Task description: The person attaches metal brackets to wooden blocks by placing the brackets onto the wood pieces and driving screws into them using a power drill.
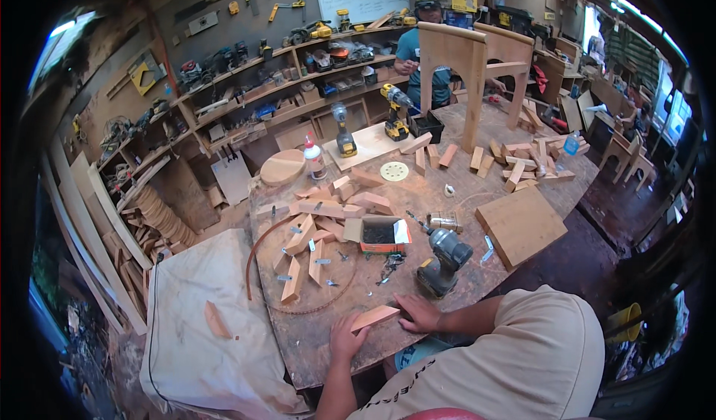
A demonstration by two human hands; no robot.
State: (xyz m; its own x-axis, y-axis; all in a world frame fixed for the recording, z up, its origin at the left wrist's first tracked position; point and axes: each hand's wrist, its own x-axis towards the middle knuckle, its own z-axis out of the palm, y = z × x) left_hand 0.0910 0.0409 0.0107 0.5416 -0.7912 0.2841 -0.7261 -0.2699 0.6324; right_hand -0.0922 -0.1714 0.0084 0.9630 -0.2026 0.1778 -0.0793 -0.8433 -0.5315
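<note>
My left hand (346, 338) grips the near end of a small angled wooden block (375, 317) lying on the workbench (313, 345) near its front edge. My right hand (420, 312) rests fingers-down on the bench top at the block's other end, touching it. A grey cordless drill (444, 259) stands just beyond my right hand. An open cardboard box of dark screws (380, 234) sits behind it. Several cut wooden blocks with metal brackets (306, 248) lie fanned out on the left of the bench, inside a curved wooden strip.
A square board (520, 226) lies at right. Two yellow drills (395, 114), a glue bottle (315, 159), a round sanding disc (394, 171) and more blocks sit farther back. Another person (418, 47) works behind a wooden frame. A cloth-covered surface (201, 308) is at left; tool shelves line the wall.
</note>
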